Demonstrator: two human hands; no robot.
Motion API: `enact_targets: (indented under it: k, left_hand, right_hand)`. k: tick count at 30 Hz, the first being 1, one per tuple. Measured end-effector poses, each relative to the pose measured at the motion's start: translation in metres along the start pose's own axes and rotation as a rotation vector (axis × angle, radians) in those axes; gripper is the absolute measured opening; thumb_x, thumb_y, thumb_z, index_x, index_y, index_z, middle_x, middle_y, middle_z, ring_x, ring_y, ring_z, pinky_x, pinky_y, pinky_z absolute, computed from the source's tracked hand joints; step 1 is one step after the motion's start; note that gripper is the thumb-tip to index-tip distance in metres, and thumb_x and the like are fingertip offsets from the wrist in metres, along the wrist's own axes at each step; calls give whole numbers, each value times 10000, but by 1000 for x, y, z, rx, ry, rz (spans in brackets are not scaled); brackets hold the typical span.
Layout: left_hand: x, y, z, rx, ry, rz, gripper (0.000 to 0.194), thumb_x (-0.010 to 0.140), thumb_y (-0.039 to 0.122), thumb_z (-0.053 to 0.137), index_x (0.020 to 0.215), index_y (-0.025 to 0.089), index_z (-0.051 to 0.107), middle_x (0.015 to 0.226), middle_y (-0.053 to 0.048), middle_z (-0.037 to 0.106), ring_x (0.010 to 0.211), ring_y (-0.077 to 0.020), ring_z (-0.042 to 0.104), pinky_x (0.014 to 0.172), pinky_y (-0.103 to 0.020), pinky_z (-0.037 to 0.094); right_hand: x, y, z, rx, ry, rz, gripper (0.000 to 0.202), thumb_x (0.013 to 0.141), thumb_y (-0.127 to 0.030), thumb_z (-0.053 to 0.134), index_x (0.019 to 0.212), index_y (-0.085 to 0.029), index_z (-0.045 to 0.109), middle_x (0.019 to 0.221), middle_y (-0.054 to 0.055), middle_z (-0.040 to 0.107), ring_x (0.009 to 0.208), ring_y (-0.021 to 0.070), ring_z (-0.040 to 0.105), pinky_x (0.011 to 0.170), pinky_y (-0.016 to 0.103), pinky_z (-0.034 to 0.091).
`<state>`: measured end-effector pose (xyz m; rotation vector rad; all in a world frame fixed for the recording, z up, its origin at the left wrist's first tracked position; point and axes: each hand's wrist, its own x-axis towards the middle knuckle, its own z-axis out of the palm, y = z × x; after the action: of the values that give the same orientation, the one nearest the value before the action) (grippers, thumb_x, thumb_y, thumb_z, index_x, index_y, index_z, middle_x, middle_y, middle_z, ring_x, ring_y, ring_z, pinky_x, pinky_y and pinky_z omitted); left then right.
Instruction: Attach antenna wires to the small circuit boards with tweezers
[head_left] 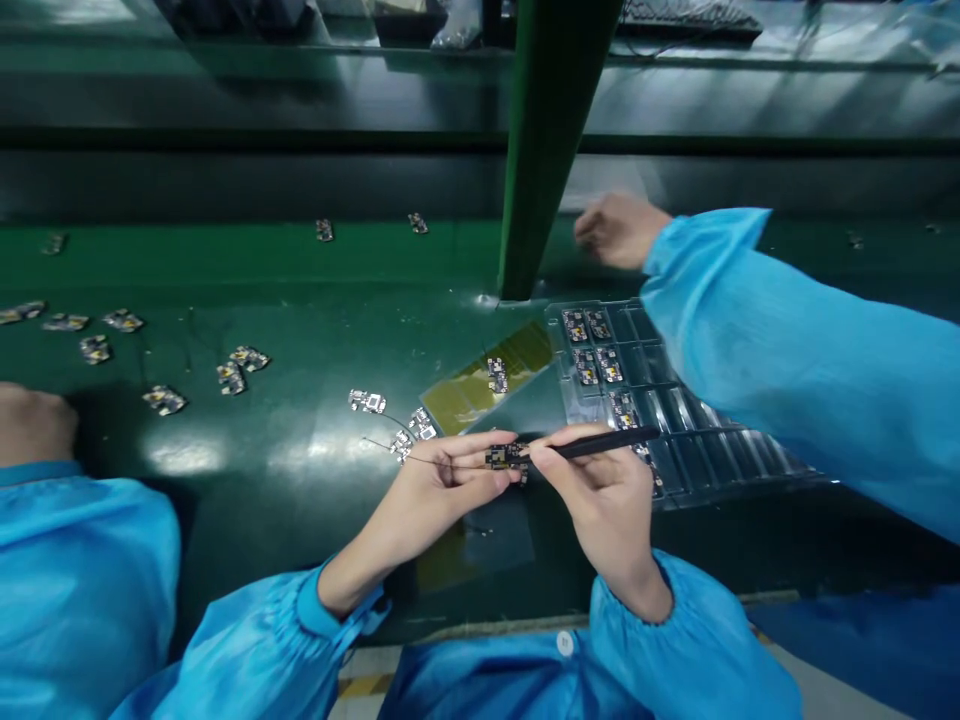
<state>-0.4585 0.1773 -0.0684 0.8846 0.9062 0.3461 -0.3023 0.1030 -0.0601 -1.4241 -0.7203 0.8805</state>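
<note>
Between its fingers, my left hand (pixel 439 490) holds a small circuit board (pixel 498 457) with a thin dark wire trailing left. My right hand (pixel 600 490) grips black tweezers (pixel 611 441), their tip at the board. Just behind the left hand lie more boards (pixel 423 423), partly covered by the fingers. Another board (pixel 497 375) rests on a yellow translucent sheet (pixel 457 395). To the right, a clear compartment tray (pixel 679 445) holds several boards (pixel 586 366) in its left compartments.
A co-worker's blue sleeve (pixel 795 340) reaches over the tray, its hand (pixel 619 230) near a green post (pixel 551 130). Another person's hand (pixel 34 425) is at the left edge. Several boards (pixel 163 400) lie scattered on the green surface (pixel 300 500).
</note>
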Motion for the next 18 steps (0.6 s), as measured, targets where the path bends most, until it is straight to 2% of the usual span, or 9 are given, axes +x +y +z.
enact_targets:
  k: [9,18]
  left_hand:
    - [1,1,1,-33,-19,-2,422,767,182,810,1176,152,708,1029,-91,786,972,-222,754,897,-288,600]
    - [1,0,0,-29,-22,-1,431,769,193,806,1184,145,703,1048,-98,781,987,-235,750,922,-320,596]
  right_hand:
    - [1,2,3,-48,17,18,124,758,-249,789,778,-184,685,738,12,753,702,181,753,653,254,638]
    - [2,2,5,-75,38,2,121,743,-242,793,752,-188,685,703,6,740,673,180,752,632,247,641]
